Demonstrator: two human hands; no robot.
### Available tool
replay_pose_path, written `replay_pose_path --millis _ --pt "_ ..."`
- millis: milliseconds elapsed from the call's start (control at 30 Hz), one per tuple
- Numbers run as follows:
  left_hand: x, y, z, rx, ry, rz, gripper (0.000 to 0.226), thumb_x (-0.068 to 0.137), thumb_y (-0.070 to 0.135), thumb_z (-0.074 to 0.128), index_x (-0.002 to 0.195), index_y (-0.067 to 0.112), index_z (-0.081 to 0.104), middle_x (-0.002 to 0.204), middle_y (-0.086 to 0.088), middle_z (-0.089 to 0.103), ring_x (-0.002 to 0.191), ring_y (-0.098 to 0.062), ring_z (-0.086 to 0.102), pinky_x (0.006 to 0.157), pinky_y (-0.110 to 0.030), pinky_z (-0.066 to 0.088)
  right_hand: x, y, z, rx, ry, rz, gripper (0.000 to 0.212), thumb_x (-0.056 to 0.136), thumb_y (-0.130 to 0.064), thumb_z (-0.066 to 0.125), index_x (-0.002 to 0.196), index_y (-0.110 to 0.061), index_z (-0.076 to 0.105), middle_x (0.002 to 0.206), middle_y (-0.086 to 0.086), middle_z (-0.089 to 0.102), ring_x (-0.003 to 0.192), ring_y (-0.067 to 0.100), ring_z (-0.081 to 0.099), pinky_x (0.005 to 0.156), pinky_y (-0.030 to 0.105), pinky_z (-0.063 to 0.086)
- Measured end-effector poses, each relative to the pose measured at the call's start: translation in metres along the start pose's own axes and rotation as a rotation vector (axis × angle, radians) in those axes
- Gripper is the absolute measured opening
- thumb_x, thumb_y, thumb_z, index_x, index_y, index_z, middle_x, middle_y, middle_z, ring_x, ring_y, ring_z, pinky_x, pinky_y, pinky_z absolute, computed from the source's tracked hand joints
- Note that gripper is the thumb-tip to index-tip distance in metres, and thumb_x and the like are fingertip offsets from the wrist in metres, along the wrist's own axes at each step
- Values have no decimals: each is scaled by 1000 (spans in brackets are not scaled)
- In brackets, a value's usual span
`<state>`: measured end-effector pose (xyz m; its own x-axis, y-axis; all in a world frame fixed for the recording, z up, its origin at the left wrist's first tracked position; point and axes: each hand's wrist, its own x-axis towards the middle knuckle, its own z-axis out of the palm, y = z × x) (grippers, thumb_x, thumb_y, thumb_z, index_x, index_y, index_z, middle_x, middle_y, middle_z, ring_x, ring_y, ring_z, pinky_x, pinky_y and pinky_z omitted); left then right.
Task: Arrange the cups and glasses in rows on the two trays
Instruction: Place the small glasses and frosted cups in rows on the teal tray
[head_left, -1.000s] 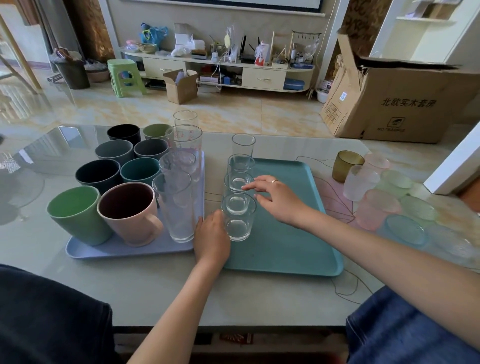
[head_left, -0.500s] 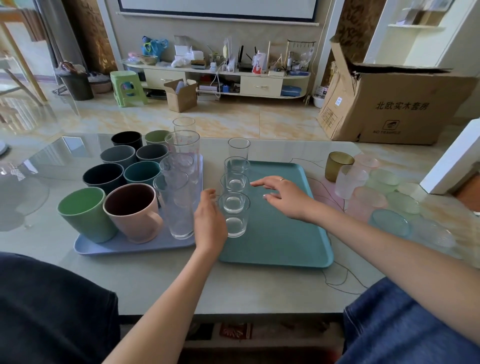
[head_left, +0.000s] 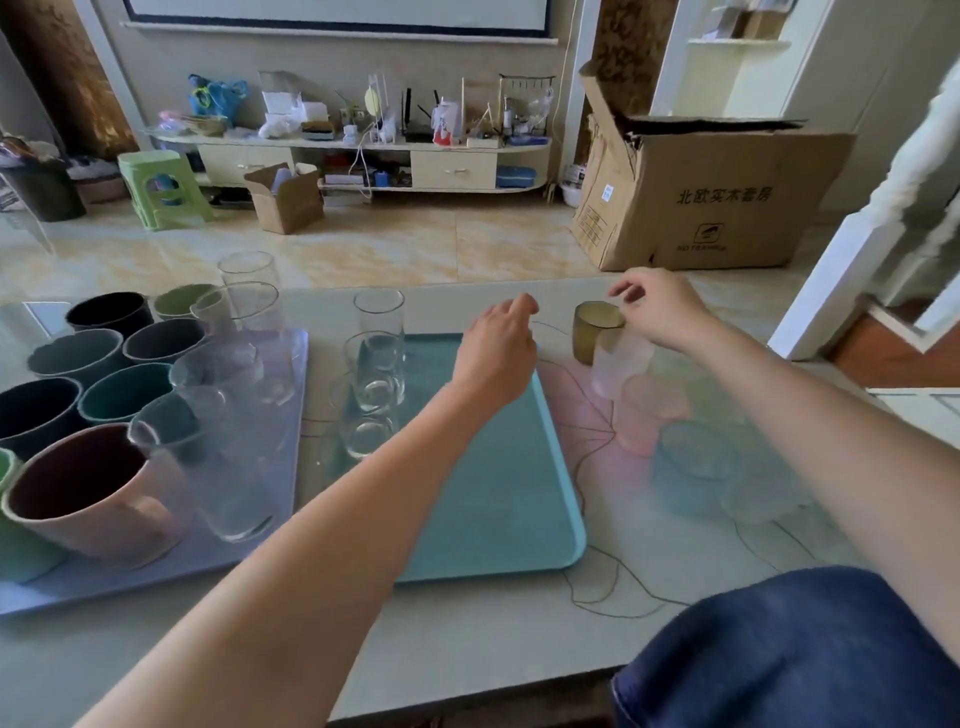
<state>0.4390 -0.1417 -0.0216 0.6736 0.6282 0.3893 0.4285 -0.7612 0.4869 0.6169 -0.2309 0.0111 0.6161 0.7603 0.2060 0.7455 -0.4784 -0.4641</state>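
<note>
You are in a home living room.
A cluttered low media console (head_left: 358, 156), tiled floor (head_left: 395, 249), cardboard box (head_left: 717, 192) and plastic stool (head_left: 161, 187).

Both hands are hanging above the pale glossy bench: the left hand (head_left: 496, 348) is hovering over the far edge of the flat teal plastic tray (head_left: 498, 493), while the right hand (head_left: 655, 306), fingers loosely curled, is hanging just above the amber ribbed glass tumbler (head_left: 592, 328). Clear drinking glasses (head_left: 375, 374) are standing in a row along the teal tray's left side, and coloured mugs are crowding the lavender plastic tray (head_left: 156, 569).
</note>
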Motion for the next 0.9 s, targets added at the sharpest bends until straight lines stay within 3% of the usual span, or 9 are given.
replay_pose_path --millis 100,200,333,433,534,667,800,900 --pt "44 22 46 73 -108 62 33 93 17 43 125 13 48 130 -8 54 118 -29 49 97 -38 37 22 38 -13 -90 -24 114 34 86 -4 43 113 -16 60 109 7 55 86 25 51 68 30 40" --pt "84 32 84 59 -176 45 35 90 11 43 125 13 50 135 -6 48 128 -26 39 100 -40 36 35 69 -9 -117 -134 147 34 88 -6 49 119 -15 58 114 12 55 91 26 51 72 30 41" --pt "118 21 110 230 -266 115 46 87 -4 39 127 15 51 139 -4 43 133 -27 30 103 -41 31 41 92 10 -148 -202 82 39 85 -10 51 120 -25 57 124 8 56 108 26 54 90 34 46" --pt "128 6 122 374 -348 198 40 88 -2 42 119 17 58 142 -3 40 135 -27 27 107 -40 26 41 95 17 -150 -213 39 43 86 -8 44 120 -33 55 127 2 54 111 25 52 89 36 45" --pt "125 -2 130 385 -319 214 29 86 -5 44 101 11 63 142 -6 38 130 -30 32 99 -41 32 39 90 21 -243 -170 38 45 85 -6 40 116 -36 54 131 2 46 109 26 51 76 32 37" --pt "118 -15 123 332 -244 206 18 86 -4 45 92 5 60 123 -11 47 119 -33 39 82 -37 38 30 77 20 -260 -28 2 37 87 -7 42 107 -31 60 131 0 44 105 24 52 71 29 36" --pt "112 -44 80 437 -120 173 16 88 4 49 99 9 59 119 -8 50 120 -31 40 89 -39 37 12 54 25 -214 -64 -105 33 88 -8 43 106 -27 63 135 -1 46 105 22 51 75 31 38" --pt "106 -75 40 598 -103 138 16 89 13 52 103 14 61 118 -8 57 118 -31 43 94 -39 35 5 35 25 -300 -131 -145 28 90 -17 45 109 -30 62 131 2 49 113 25 51 87 36 38"
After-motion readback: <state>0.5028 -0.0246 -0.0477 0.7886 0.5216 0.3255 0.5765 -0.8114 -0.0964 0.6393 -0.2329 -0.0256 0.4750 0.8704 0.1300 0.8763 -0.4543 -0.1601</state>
